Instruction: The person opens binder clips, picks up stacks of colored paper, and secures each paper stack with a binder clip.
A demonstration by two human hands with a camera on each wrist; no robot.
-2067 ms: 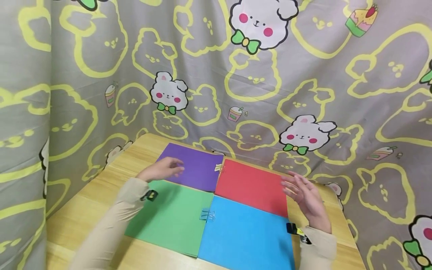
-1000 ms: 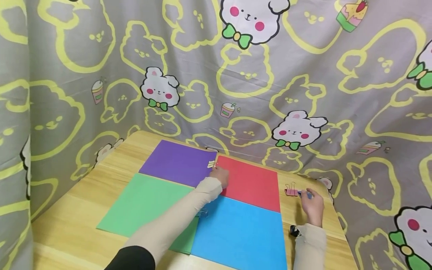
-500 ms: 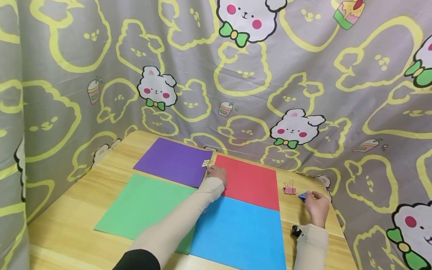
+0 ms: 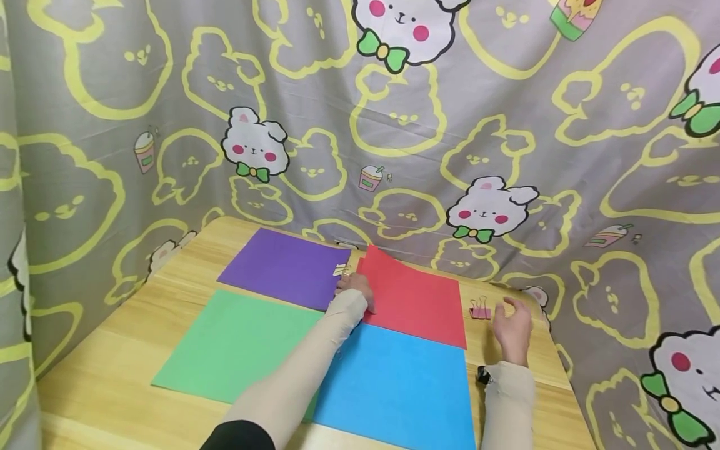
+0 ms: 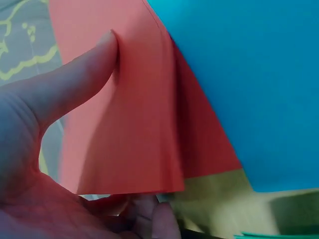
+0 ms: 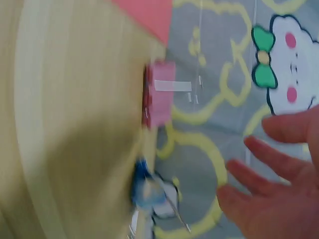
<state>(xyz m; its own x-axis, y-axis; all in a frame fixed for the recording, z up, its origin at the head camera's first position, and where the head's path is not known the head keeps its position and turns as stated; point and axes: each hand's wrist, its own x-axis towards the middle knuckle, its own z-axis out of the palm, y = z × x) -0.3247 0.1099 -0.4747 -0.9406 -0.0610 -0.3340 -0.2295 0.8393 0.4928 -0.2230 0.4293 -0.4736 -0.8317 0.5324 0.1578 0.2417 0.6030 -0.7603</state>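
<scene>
My left hand (image 4: 357,287) pinches the left edge of the red paper sheets (image 4: 419,294), thumb on top and fingers underneath. In the left wrist view that edge of the red sheets (image 5: 134,139) is raised and bent, with a gap above the red paper below. A pale yellow binder clip (image 4: 340,269) lies just left of this hand. My right hand (image 4: 513,328) hovers on the right, fingers apart and holding nothing. Near it stand a pink binder clip (image 4: 480,310) and, visible in the right wrist view, a blue binder clip (image 6: 149,191), which is blurred.
Purple paper (image 4: 287,264) lies at the back left, green paper (image 4: 236,344) at the front left and blue paper (image 4: 399,384) at the front right of the wooden table (image 4: 112,369). A patterned curtain (image 4: 315,106) surrounds the back and sides.
My left hand has lifted the left edge of the red sheets. My right hand has let go of the blue binder clip beside the pink one and drawn slightly off.
</scene>
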